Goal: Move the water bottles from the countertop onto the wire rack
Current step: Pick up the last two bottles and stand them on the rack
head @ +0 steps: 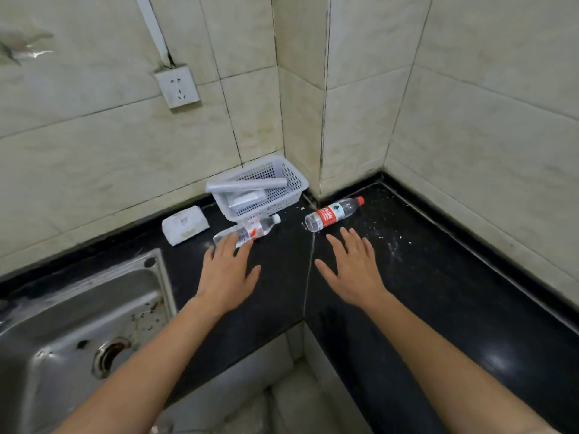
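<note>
Two clear water bottles lie on their sides on the black countertop (438,270). The one with a white cap and an orange-and-white label (253,229) lies in front of the basket. My left hand (227,274) is open, palm down, and its fingertips overlap that bottle's base end. The other bottle, with a red cap and red label (333,213), lies near the wall corner. My right hand (352,267) is open, fingers spread, a short way in front of it and apart from it. No wire rack is in view.
A white plastic basket (294,178) holding a grey roll and a box stands against the wall corner. A white wipes packet (185,224) lies to its left. A steel sink (78,324) fills the lower left. A wall socket (178,86) hangs above. White crumbs dot the countertop at right.
</note>
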### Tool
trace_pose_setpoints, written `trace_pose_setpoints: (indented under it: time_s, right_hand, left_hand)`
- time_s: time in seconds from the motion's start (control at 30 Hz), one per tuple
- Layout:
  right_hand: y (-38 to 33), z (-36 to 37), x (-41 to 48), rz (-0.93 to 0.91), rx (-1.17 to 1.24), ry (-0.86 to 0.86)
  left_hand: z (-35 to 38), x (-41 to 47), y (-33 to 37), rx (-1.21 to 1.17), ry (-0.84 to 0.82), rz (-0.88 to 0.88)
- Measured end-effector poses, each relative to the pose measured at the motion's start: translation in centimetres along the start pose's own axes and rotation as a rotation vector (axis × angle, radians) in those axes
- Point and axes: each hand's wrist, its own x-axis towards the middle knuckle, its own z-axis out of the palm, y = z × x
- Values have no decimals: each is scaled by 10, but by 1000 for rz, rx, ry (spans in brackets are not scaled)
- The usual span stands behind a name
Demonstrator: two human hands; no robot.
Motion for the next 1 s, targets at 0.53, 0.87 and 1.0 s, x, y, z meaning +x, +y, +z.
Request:
trace_pose_setpoints:
  time_s: [0.53, 0.87, 1.0]
  right_hand:
    - [1, 99, 181, 492, 173, -192]
    - [28, 140, 259, 627, 212, -295]
    - [38, 150, 231, 697, 296, -16]
  left_hand:
    - [148, 175, -110, -89, -414, -254]
    - [177, 197, -104, -74, -304, -238]
    - [177, 187, -86, -217, -314, -252]
